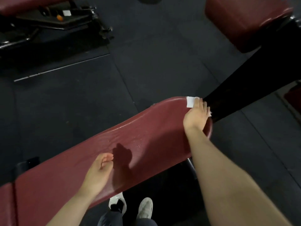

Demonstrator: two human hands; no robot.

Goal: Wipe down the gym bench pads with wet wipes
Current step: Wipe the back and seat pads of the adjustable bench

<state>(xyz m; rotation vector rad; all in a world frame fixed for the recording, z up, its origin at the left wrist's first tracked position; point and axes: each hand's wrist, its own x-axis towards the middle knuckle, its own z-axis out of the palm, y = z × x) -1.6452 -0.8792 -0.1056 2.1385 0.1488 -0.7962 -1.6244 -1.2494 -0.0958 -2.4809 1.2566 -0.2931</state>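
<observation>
Right now the right hand [196, 115] presses the white wet wipe [190, 101] flat under straight fingers at the far end of the maroon bench pad [130, 141], while the left hand [99, 172] hovers loosely curled, holding nothing. Working so near the rounded edge, the wipe could slide off or bunch, leaving that corner unwiped.

Long maroon bench pad [130, 144]: vinyl-like upholstery, smooth with fine wrinkles, semi-gloss, sheen along its far edge. Small white wet wipe [191, 101]: thin, soft, matt sheet. Second maroon pad [244, 22]: same upholstery, duller. Dark floor mats [146, 62]: rubber-like, matt, finely grained, with seams. Black bench frame [48, 22]: painted metal, glossy highlights. White shoes [145, 207]: matt, material unclear. Dark trousers [110, 219]: cloth.
</observation>
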